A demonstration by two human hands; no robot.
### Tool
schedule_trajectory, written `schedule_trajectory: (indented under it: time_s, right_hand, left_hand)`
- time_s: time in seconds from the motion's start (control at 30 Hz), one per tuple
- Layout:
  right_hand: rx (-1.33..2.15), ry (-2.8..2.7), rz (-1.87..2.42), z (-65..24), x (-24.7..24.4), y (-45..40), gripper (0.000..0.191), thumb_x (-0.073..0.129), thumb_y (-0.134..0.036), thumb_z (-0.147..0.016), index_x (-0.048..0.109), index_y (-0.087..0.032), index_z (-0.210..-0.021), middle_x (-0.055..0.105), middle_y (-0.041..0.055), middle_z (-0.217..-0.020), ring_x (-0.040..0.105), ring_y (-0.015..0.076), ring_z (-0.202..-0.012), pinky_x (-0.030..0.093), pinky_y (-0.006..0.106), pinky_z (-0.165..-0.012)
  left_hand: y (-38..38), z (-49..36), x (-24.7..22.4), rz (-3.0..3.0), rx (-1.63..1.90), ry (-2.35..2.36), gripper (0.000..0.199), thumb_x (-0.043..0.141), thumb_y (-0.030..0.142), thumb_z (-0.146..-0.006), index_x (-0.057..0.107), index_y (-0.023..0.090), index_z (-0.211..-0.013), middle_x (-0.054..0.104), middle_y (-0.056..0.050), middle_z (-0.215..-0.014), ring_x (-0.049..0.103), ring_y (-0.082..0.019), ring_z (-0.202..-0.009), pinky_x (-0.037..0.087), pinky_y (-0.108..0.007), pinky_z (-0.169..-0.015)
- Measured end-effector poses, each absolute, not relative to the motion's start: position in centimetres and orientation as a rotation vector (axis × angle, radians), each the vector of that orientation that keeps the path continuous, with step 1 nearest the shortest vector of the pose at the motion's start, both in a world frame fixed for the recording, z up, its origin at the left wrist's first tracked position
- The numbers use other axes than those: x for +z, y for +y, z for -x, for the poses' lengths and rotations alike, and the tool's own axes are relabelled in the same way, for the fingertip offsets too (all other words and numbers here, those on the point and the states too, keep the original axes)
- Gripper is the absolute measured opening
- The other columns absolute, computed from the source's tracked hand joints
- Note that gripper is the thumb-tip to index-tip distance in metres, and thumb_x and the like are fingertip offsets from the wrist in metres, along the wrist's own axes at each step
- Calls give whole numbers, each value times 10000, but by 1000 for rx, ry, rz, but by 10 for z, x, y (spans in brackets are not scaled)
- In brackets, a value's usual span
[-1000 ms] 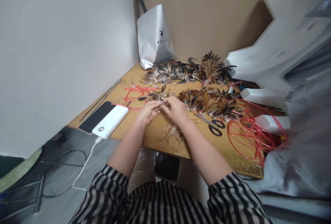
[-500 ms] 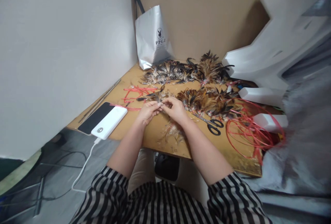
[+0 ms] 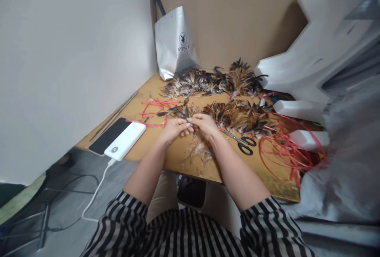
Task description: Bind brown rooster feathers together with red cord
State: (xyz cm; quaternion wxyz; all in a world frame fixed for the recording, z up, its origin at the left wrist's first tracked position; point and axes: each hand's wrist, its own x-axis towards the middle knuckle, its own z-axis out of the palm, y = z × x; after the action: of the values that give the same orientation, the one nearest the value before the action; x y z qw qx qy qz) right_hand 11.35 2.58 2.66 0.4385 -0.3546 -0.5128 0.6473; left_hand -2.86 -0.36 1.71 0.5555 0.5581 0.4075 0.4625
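Note:
My left hand [image 3: 175,130] and my right hand [image 3: 204,126] meet over the table, thumbs and fingertips pressed together. Both pinch the lower end of some small brown feathers [image 3: 187,110], which fan out just beyond my fingertips; the pinched ends are hidden by my fingers. To the right of my right hand lies a row of brown and black feather bunches [image 3: 234,114]. Black-handled scissors [image 3: 245,144] rest below that row. Loose pale feather scraps [image 3: 200,152] are scattered under my right wrist.
Darker feather bunches [image 3: 202,80] lie at the back, before a silver bag [image 3: 173,39]. Red plastic strips [image 3: 151,108] lie left, with a larger tangle of red strips [image 3: 285,154] right. A black phone [image 3: 108,136] and white power bank [image 3: 126,140] sit near the left edge.
My right hand has shifted slightly down, and my left hand slightly right. Their fingertips are now closer together, covering more of what lies between them.

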Motion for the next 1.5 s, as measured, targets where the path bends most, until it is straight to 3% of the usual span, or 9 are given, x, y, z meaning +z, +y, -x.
schedule_trajectory:
  time_s: [0.3, 0.6, 1.07, 1.5]
  right_hand:
    - [1664, -1195, 862, -117, 22, 32, 270, 727, -336, -534, 533, -148, -539, 499, -47, -443, 401, 54, -399, 274, 195, -418]
    - [1645, -1200, 877, -112, 17, 31, 282, 731, -349, -521, 535, -148, -552, 515, -41, -454, 422, 62, -413, 271, 199, -423]
    - [1856, -1085, 834, -110, 20, 27, 287, 742, -305, -513, 505, -155, -567, 523, -40, -458, 492, 81, -448, 316, 188, -438]
    - [1356, -1249, 931, -101, 23, 21, 239, 673, -330, -571, 523, -151, -523, 499, -50, -452, 399, 60, -422, 297, 200, -447]
  left_hand:
    - [-3, 34, 12, -1110, 1054, 874, 318, 671, 348, -661, 662, 102, -862, 666, -130, -895, 608, -116, -667, 445, -193, -557]
    - [0, 33, 9, -1012, 1091, 917, 220, 711, 281, -624, 665, 92, -726, 650, -53, -670, 558, -61, -541, 421, -154, -517]
    - [0, 33, 10, -923, 1086, 904, 206, 749, 226, -570, 655, 95, -698, 627, -28, -637, 544, -48, -527, 417, -146, -509]
    - [4, 28, 7, -1157, 1181, 1024, 177, 694, 267, -615, 642, 106, -668, 588, -19, -589, 500, -64, -508, 373, -172, -482]
